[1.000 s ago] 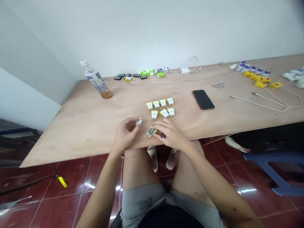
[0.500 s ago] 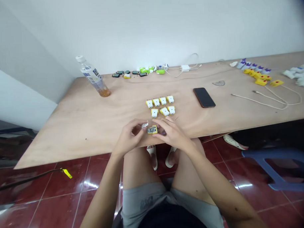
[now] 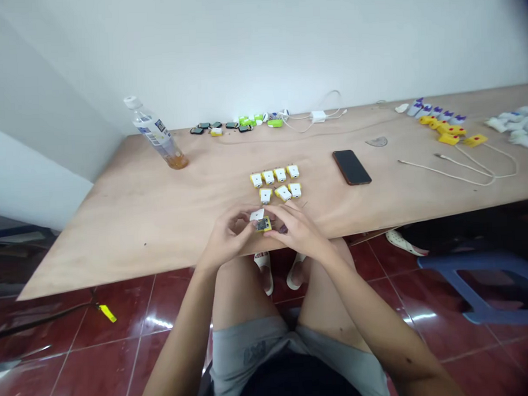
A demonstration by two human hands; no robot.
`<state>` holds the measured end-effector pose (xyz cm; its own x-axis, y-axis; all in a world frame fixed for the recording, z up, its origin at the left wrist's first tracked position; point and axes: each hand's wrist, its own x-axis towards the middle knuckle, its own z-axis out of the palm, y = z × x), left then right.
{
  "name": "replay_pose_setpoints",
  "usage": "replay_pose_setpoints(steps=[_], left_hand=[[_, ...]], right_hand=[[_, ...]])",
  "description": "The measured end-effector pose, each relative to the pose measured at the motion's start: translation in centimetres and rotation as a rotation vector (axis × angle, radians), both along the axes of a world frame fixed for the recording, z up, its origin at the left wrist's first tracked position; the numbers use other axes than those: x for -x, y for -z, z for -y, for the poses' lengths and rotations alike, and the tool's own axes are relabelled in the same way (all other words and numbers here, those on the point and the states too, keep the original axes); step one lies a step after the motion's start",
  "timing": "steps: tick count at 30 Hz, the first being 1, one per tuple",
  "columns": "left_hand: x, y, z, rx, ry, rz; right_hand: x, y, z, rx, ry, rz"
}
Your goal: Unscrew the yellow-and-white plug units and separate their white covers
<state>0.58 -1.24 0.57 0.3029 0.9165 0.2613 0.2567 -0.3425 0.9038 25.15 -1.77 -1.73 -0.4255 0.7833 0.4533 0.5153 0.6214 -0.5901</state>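
Observation:
Both hands are close together over the front edge of the plywood table (image 3: 118, 226). My left hand (image 3: 228, 234) pinches a small white plastic piece (image 3: 256, 214). My right hand (image 3: 300, 228) grips a small yellow housing (image 3: 263, 224) with an exposed circuit board, and the white piece sits against its upper edge. Just beyond my fingers stand several finished yellow-and-white units (image 3: 275, 183) in two neat rows. My hands touch none of them.
A black phone (image 3: 352, 167) lies right of the rows, with a white cable (image 3: 454, 174) beyond it. At the back stand a plastic bottle (image 3: 155, 135) and a line of small green and black parts (image 3: 235, 125). Yellow parts (image 3: 443, 131) and white pieces (image 3: 510, 123) lie far right.
The white piece and yellow housing have come together between my hands, from apart a second ago. The housing has turned flatter, and the view has drifted slightly.

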Motion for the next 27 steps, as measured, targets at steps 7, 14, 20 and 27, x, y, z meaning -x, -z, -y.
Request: replay_pose_setpoints(steps=[7, 14, 20, 27], left_hand=[[0.09, -0.78, 0.47, -0.067, 0.042, -0.097], [0.04, -0.46, 0.26, -0.096, 0.086, -0.106], [-0.06, -0.28, 0.24, -0.108, 0.073, -0.168], [-0.01, -0.27, 0.15, -0.117, 0.095, -0.170]], right_hand=[[-0.05, -0.03, 0.10, 0.002, -0.002, -0.009], [-0.09, -0.01, 0.12, -0.019, -0.003, 0.018], [-0.05, -0.05, -0.02, -0.045, -0.001, 0.029], [-0.06, 0.05, -0.02, -0.038, -0.007, 0.026]])
